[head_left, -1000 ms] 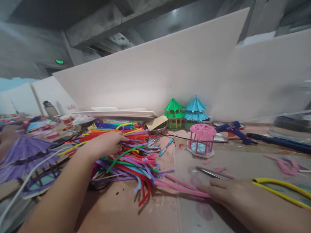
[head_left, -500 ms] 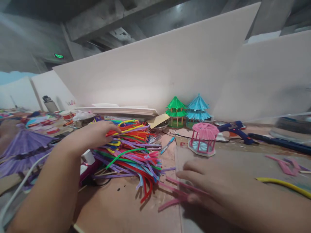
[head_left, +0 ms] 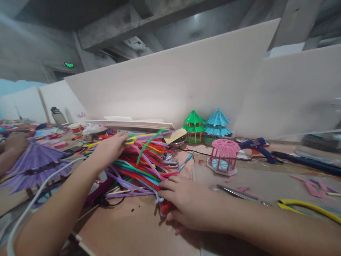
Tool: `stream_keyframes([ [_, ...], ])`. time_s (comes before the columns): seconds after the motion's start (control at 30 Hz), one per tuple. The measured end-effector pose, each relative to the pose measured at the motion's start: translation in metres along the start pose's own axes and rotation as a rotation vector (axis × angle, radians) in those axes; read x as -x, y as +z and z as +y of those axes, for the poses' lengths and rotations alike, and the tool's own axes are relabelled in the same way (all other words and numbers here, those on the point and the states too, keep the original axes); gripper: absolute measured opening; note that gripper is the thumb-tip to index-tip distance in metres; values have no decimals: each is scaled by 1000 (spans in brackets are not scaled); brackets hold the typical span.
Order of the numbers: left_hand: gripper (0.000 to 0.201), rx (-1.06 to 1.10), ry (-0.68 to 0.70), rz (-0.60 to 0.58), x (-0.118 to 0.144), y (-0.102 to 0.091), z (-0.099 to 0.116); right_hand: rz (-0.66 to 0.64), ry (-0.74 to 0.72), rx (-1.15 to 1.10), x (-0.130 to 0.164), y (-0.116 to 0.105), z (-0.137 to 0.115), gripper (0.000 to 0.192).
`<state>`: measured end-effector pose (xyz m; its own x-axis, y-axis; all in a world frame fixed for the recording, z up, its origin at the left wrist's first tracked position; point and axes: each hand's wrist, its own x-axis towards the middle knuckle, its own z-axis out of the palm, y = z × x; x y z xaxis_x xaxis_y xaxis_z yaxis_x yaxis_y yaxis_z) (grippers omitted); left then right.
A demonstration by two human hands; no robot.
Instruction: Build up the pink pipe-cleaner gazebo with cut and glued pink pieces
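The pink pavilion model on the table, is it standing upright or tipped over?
Upright. The pink pavilion model rests on its flat base on the table, posts vertical and roof on top, apart from both hands.

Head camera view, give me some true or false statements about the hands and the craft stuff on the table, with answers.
1. Both hands are on the pile of pipe cleaners. True: the left hand at its far side, the right hand at its near end.
2. The pink pavilion model is in the right hand. False: it stands on the table, apart from it.
3. The glue gun lies right of the pink model. True.
4. The green pavilion model is tipped over. False: it stands upright by the blue pavilion model.
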<state>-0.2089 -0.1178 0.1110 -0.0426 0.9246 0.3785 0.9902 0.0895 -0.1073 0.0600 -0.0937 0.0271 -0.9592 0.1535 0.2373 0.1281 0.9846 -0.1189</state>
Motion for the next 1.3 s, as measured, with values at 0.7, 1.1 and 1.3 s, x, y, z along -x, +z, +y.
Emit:
stream_keyframes([
  [0.7, 41, 301, 52, 159, -19, -6, 17, 440, 328, -171, -66, -45, 46, 61],
  [1.1, 58, -55, 90, -25, 5, 19, 3, 684, 439, -826, -90, -22, 73, 20],
  [1.3, 28, -123, 65, 121, -12, 32, 2, 552, 331, -454, -70, -7, 55, 28],
])
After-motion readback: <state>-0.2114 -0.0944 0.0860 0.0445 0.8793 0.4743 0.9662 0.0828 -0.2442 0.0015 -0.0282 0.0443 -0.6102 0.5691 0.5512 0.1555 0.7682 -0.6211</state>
